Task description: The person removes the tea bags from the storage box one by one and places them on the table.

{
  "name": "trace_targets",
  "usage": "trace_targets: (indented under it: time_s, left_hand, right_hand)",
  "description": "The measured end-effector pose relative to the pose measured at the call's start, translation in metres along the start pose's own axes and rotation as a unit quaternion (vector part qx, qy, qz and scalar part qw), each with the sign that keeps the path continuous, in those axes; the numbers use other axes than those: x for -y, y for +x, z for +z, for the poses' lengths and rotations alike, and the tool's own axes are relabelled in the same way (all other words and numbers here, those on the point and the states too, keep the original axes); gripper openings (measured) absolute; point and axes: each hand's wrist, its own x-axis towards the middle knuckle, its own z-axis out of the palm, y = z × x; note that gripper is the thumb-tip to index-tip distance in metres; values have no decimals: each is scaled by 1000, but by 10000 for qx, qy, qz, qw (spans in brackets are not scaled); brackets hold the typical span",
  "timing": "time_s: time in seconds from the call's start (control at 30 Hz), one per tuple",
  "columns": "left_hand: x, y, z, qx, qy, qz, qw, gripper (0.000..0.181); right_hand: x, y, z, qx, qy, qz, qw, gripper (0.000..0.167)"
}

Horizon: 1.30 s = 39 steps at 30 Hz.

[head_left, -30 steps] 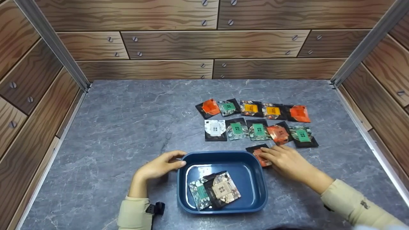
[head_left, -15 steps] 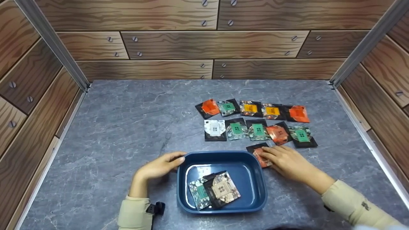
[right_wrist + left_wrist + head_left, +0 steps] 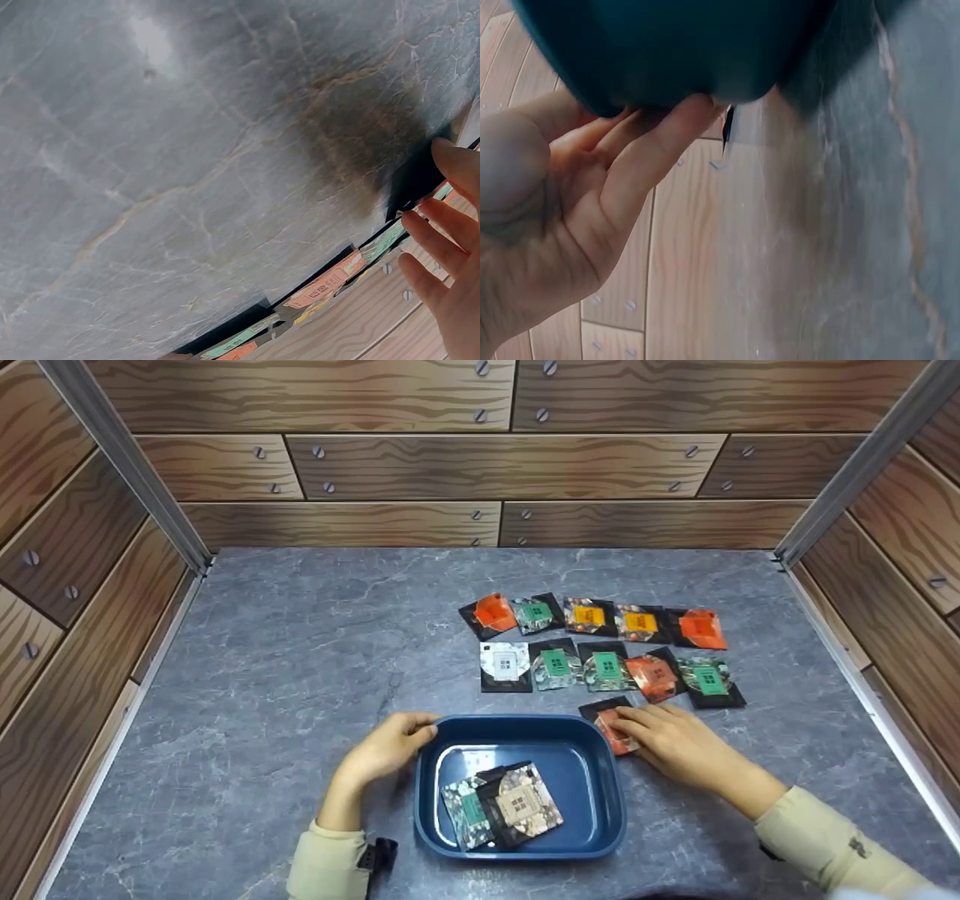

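"Comparing this with half a second ago, what do we find shifted?"

"Mostly the left hand [image 3: 394,746]. It now sits closer in against the blue container [image 3: 621,787], at its far left corner."

"And its fingers?"

"We see them curled round that corner, the thumb on the rim. The left wrist view shows them against the wall from outside."

"What does that mean for the work?"

"We judge it a firmer brace on the container, which barely differs in place. Nothing is gained on the other side."

"Where is the sachet in play?"

"The red-labelled sachet [image 3: 606,722] lies on the table [image 3: 300,660], just beside the container's far right corner. We cannot tell whether the two touch."

"Do we have a grip on it?"

"Not one we can see. The right hand [image 3: 671,739] stays where it is, fingertips on the sachet; the right wrist view shows fingers loose, thumb well apart from them."

"So we count it as outside?"

"Yes. Inside we see the green-labelled sachet [image 3: 471,814] and the beige-labelled sachet [image 3: 521,808], overlapping."
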Motion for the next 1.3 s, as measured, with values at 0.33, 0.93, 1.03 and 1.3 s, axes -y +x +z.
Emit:
trace_targets:
  time_s: [0.33, 0.93, 1.03, 1.3]
  left_hand:
    - [-5, 5, 11, -674, 138, -159, 9975, 30]
    - [1, 4, 6, -758, -350, -512, 9952, 32]
    - [4, 4, 4, -692, -358, -542, 9955, 33]
    - [9, 5, 2, -569, -281, -587, 9963, 33]
  right_hand:
    - [-1, -2, -1, -18, -18, 2, 10000, 45]
    - [16, 34, -51, -72, -872, -739, 9934, 55]
    - [22, 46, -60, -114, -1029, -983, 9898, 52]
    - [45, 77, -70, 113, -1417, -1861, 9722, 44]
